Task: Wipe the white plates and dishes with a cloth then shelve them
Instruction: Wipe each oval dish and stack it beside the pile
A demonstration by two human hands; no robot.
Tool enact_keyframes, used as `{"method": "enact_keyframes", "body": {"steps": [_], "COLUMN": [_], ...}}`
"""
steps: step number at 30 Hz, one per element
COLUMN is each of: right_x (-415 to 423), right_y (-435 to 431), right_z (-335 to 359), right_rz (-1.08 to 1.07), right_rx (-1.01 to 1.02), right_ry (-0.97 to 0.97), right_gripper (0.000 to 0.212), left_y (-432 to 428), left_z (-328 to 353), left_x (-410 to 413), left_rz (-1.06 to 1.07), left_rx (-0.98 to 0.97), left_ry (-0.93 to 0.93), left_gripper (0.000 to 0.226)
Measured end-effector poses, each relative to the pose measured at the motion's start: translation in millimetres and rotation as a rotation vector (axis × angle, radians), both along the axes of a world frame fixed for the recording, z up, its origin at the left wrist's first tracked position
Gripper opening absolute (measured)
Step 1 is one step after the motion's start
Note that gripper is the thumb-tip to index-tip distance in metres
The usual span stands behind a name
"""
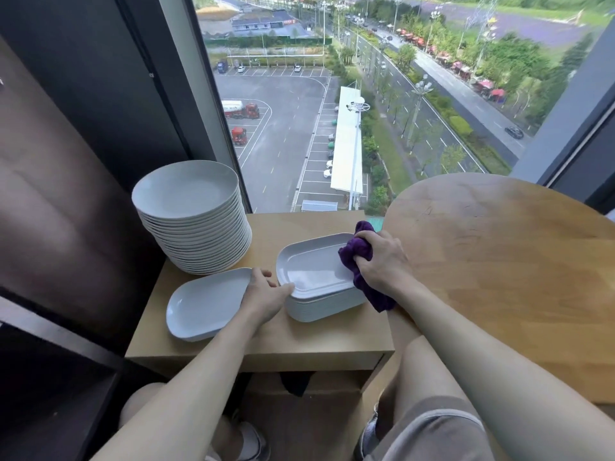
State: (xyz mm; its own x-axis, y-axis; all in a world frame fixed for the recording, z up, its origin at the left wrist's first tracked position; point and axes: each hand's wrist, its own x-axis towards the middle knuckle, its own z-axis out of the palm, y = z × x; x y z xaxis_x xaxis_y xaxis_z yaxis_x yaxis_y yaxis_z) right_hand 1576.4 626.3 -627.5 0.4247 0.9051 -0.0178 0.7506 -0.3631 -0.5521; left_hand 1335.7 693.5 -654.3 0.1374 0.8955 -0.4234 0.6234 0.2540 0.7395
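A stack of white oblong dishes stands on a low wooden cabinet. My right hand grips a bunched purple cloth against the right end of the top dish. My left hand lies between the stack and a separate white oblong dish on its left, thumb on the stack's near rim and fingers on the separate dish's edge. A tall stack of round white plates stands at the cabinet's back left.
A round wooden table adjoins the cabinet on the right. Dark shelving stands to the left, with an open compartment low down. A floor-to-ceiling window lies straight ahead. My knees and shoes show below the cabinet.
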Motion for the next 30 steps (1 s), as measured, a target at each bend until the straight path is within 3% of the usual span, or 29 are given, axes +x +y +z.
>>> {"method": "enact_keyframes", "body": {"steps": [3, 8, 11, 17, 30], "right_x": [-2, -11, -13, -20, -35], "right_y": [0, -5, -12, -19, -26], "right_z": [0, -1, -6, -3, 7], "right_rz": [-0.001, 0.037, 0.064, 0.080, 0.065], "right_rx": [-0.019, 0.002, 0.072, 0.110, 0.126], "right_ry": [-0.042, -0.156, -0.277, -0.294, -0.197], "right_gripper": [0.041, 0.032, 0.028, 0.029, 0.035], "left_y": [-9, -16, -18, -19, -10], "left_z": [8, 12, 18, 33, 30], "left_x": [1, 3, 2, -11, -121], "left_rz": [-0.003, -0.017, -0.018, 0.058, 0.263], "left_rx": [0.068, 0.063, 0.016, -0.025, 0.127], "left_ry": [0.113, 0.104, -0.003, -0.340, -0.395], "left_gripper": [0.031, 0.026, 0.020, 0.028, 0.037]}}
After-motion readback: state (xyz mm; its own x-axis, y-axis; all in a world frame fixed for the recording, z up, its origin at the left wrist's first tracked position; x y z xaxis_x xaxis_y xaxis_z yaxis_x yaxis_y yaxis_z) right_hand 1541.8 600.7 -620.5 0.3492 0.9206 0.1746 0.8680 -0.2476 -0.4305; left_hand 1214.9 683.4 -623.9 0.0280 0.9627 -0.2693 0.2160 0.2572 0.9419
